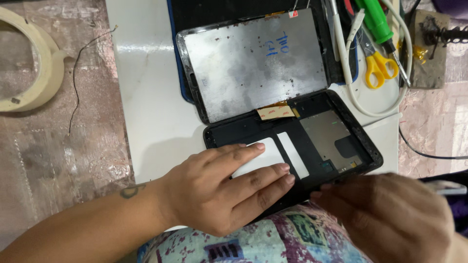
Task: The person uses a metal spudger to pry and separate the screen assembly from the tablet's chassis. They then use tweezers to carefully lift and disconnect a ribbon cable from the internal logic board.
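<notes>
An opened tablet lies on a white board. Its black back shell (360,141) holds a white battery (265,158) and a grey circuit shield (326,134). The screen panel (253,63), metal back up, is folded away above, joined by an orange ribbon (275,112). My left hand (219,190) rests flat on the battery, fingers pressing on it. My right hand (385,214) touches the shell's near edge at its lower right; I cannot see anything held in it.
A roll of masking tape (29,58) lies at the far left beside a thin black wire (75,83). Yellow-handled scissors (380,68), a green-handled screwdriver (375,22) and a white cable (351,83) crowd the upper right. Patterned cloth (273,238) lies at the near edge.
</notes>
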